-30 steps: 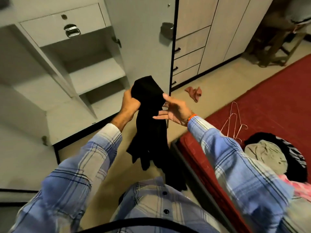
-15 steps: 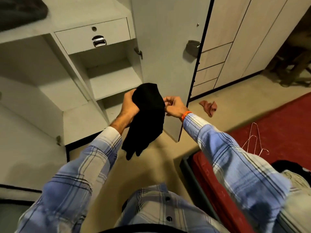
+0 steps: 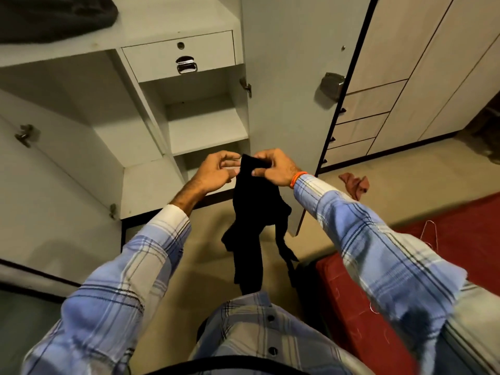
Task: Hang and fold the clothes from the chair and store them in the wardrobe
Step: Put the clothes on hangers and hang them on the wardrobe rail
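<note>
A black garment (image 3: 253, 212) hangs down in front of me over the floor. My right hand (image 3: 273, 167) pinches its top edge between thumb and fingers. My left hand (image 3: 216, 171) is right beside it, its curled fingertips at the garment's upper left edge. Straight ahead stands the open grey wardrobe (image 3: 205, 125) with bare shelves and a small drawer (image 3: 180, 54). On its top shelf at the upper left lies a dark bundle of cloth (image 3: 54, 14).
The wardrobe's open door (image 3: 292, 77) stands just behind my hands. A red mattress (image 3: 446, 239) lies at the right with wire hangers (image 3: 430, 236) on it. A reddish-brown cloth (image 3: 355, 184) lies on the floor by the beige cupboards (image 3: 405, 63).
The garment, bunched over my left hand before, now hangs long from its top edge. My right hand has taken the top, and my left hand has slid to the edge.
</note>
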### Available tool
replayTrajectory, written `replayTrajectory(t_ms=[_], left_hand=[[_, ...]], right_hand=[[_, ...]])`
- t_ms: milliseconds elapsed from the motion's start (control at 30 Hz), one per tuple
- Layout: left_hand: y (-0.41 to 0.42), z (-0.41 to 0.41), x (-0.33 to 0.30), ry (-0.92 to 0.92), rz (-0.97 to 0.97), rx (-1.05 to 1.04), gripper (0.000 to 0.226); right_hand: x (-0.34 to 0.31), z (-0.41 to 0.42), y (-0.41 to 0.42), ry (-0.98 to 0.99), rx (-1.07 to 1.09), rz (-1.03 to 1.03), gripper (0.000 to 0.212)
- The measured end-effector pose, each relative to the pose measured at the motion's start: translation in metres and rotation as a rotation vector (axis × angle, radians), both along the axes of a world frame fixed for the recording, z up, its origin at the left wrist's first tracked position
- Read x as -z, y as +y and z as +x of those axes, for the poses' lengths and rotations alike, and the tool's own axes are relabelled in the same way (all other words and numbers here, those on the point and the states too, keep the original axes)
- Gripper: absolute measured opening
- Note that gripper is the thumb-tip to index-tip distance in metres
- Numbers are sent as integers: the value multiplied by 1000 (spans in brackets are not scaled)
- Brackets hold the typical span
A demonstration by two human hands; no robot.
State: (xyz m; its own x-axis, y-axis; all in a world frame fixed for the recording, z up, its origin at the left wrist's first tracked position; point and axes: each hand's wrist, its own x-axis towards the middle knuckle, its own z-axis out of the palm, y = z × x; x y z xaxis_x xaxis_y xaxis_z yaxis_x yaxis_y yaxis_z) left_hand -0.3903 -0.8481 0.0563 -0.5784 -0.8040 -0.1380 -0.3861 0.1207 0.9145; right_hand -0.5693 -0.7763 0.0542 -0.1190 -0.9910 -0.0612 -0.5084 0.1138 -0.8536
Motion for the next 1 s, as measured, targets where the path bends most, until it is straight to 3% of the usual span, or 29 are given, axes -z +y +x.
replayTrajectory(t_ms=[133,267,400,500,600,767,933,1000], left_hand=[[-1,-5,-1,-19,-145,52,47],[-8,-5,-11,5,-136,-17,37],[-3,-8,-17,19,97,-48,18],[5,-15,-24,146,324,-168,29],[6,-18,-30,192,499,-216,19],[5,-21,-33,-33,350,-101,37],[3,-22,-37,-117,227,-110,14],[4,-23,-40,-175,156,-107,18]], right_hand=[[2,8,0,-116,22,-101,14],[-8,4,-6,-111,13,-100,21],[-12,4,-6,-109,22,-107,28],[-15,5,-3,-85,-35,-65,33],[-20,11,3,-122,-73,16,40],[-17,17,13,-193,-73,119,47],[-9,20,22,-449,21,94,34],[-5,22,22,-538,71,73,28]])
